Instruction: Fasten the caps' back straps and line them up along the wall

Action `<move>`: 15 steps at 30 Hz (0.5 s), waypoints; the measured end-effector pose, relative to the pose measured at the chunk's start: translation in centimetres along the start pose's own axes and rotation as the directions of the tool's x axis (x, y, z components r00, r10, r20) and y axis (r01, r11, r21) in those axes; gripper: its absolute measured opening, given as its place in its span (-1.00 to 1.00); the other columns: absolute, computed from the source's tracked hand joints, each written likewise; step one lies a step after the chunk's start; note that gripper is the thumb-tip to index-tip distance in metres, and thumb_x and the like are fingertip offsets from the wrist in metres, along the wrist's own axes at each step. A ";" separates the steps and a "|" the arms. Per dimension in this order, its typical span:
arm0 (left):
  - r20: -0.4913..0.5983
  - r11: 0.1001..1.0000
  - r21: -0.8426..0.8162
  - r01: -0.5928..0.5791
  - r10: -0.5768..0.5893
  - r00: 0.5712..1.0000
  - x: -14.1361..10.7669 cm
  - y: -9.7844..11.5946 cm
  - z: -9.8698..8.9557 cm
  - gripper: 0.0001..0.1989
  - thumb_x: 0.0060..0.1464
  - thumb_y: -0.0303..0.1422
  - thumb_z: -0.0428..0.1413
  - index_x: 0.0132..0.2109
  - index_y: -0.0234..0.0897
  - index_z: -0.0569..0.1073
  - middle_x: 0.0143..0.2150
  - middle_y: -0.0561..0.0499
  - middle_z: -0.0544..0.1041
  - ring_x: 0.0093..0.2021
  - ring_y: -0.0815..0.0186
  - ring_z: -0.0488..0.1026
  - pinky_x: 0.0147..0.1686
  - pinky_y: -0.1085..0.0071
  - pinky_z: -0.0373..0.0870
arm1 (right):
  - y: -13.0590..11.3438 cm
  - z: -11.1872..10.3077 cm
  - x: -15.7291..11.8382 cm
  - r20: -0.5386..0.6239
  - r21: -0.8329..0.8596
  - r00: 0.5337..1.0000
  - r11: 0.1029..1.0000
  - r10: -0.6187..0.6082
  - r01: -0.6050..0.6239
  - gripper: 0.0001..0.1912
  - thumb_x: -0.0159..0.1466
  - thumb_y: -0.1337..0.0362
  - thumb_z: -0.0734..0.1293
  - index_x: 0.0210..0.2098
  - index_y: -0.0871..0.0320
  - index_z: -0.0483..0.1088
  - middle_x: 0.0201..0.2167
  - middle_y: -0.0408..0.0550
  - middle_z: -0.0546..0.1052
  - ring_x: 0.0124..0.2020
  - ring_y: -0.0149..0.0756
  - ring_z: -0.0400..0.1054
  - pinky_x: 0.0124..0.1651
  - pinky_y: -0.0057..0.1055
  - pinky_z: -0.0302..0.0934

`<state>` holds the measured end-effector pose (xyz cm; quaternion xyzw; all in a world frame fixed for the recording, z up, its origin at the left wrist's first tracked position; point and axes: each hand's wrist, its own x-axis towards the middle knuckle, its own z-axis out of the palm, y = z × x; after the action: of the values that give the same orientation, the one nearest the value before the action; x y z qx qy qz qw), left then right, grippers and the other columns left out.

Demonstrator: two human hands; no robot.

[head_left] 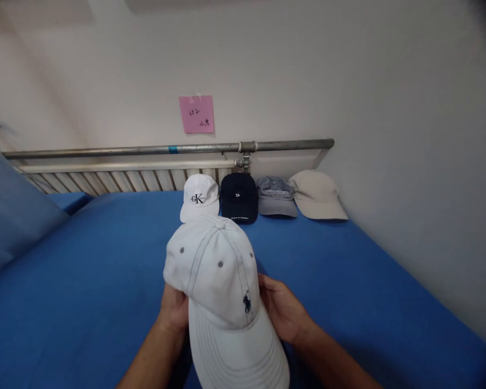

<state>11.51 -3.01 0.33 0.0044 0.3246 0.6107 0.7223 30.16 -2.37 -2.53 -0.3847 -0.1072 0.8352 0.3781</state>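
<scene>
Held up in front of me is a white baseball cap with a dark embroidered horse-and-rider logo, its brim pointing down toward me. My left hand grips its left side, the fingers hidden beneath the crown. On the other side, my right hand holds the cap's right edge, fingertips partly behind it. Past it, a row of caps lies along the far edge of the blue sheet: a white cap with dark letters, a black cap, a grey-blue cap and a beige cap.
The blue sheet covers the flat surface under the caps. Behind it stand a white radiator and a metal pipe along the wall. A pink note is taped above. Blue fabric hangs at left.
</scene>
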 end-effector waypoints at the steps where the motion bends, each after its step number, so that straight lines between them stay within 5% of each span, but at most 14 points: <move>1: -0.047 0.999 -0.036 -0.003 0.001 0.999 0.2 -0.1 0.4 -0.65 0.33 -0.35 -0.14 -0.17 -0.35 0.53 -0.20 -0.06 0.61 0.01 0.19 0.50 0.09 0.20 0.36 | -0.2 0.0 0.1 -0.005 0.022 1.000 1.000 -0.002 0.002 -0.87 0.10 0.36 0.28 -0.55 0.19 0.44 -0.60 -0.11 0.49 -0.43 -0.26 0.39 -0.17 -0.32 0.23; 4: -0.056 0.991 -0.128 -0.031 0.024 0.998 0.6 -0.4 0.9 -0.58 0.31 -0.39 -0.20 -0.22 -0.32 0.56 -0.31 -0.06 0.63 0.04 0.19 0.50 0.15 0.23 0.31 | -0.5 -0.4 0.5 -0.001 0.072 1.000 0.997 -0.023 0.023 -0.85 0.12 0.38 0.26 -0.52 0.19 0.45 -0.56 -0.06 0.54 -0.30 -0.18 0.46 -0.07 -0.30 0.24; 11: 0.372 0.997 -0.062 0.051 -0.024 0.928 1.2 -0.1 -0.6 -0.55 0.28 -0.36 -0.21 -0.20 -0.37 0.58 -0.19 -0.17 0.64 0.08 0.12 0.47 0.19 0.17 0.26 | -0.3 -1.2 1.4 0.013 0.123 1.000 0.992 -0.026 0.024 -0.83 0.14 0.39 0.24 -0.49 0.19 0.46 -0.46 -0.02 0.60 -0.22 -0.16 0.48 -0.05 -0.27 0.27; 15: 0.297 0.994 0.007 0.108 -0.106 0.949 1.1 0.1 -0.5 -0.61 0.31 -0.40 -0.15 -0.13 -0.35 0.60 -0.21 -0.10 0.65 -0.02 0.18 0.54 0.17 0.28 0.30 | -0.2 -1.1 1.1 -0.044 0.122 0.988 0.981 -0.148 0.152 -0.83 0.14 0.33 0.29 -0.53 0.16 0.48 -0.53 -0.10 0.57 -0.31 -0.21 0.45 -0.11 -0.31 0.27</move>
<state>11.26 -2.22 -0.52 0.0751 0.2095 0.5645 0.7949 30.60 -1.56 -3.82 -0.3657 -0.0767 0.8025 0.4651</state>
